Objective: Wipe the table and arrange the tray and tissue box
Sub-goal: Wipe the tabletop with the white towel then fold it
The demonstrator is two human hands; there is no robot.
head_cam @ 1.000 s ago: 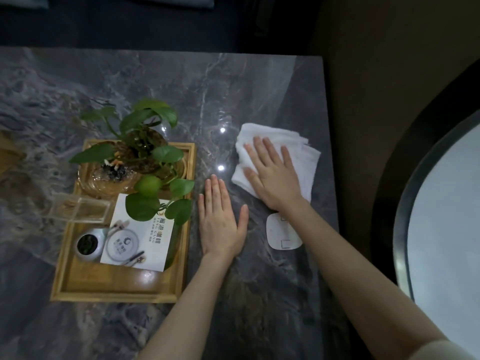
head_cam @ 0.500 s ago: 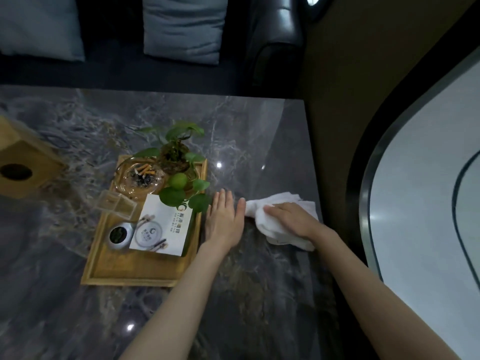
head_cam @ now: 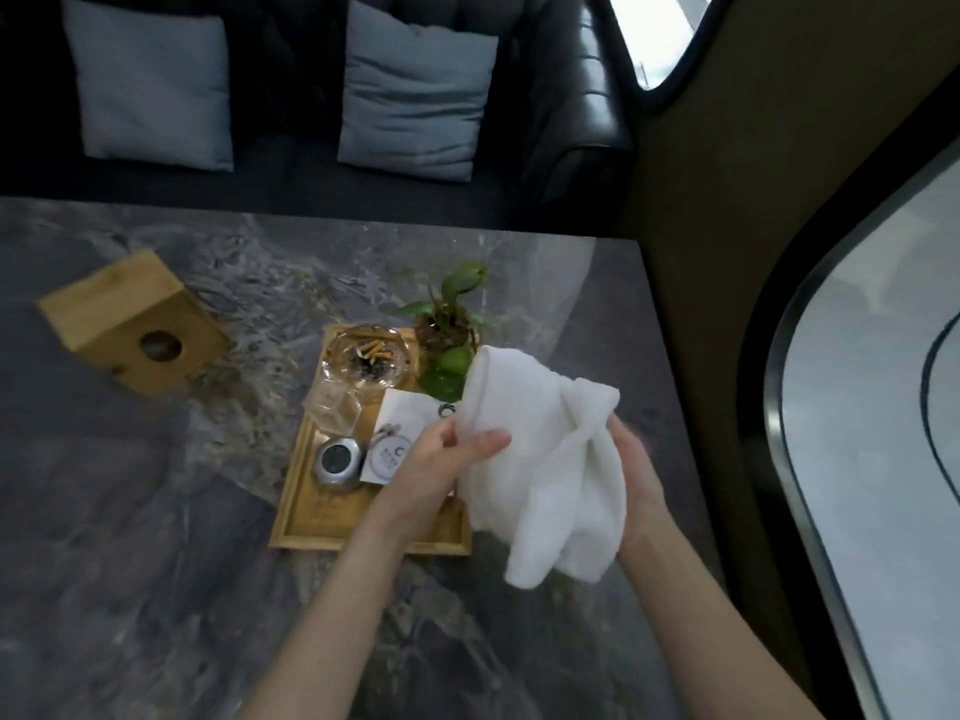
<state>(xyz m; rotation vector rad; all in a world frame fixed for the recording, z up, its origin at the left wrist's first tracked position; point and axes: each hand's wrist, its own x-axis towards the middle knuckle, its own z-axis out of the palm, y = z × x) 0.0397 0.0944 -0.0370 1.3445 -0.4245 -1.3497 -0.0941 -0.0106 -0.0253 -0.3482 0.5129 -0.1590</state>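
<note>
Change: cloth (head_cam: 540, 459) lifted off table (head_cam: 156, 563) since earlier
Left hand (head_cam: 441, 459): pinching cloth edge
Right hand (head_cam: 636, 470): gripping cloth's other side
Tray (head_cam: 311, 522): beneath, left
Tissue box (head_cam: 130, 324): far left

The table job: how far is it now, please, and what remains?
Done: cannot be judged; the table shows no clear wiped mark. In hand: both hands, left hand and right hand, hold the white cloth lifted off the table. Left: the tissue box sits skewed, far from the tray.
</note>
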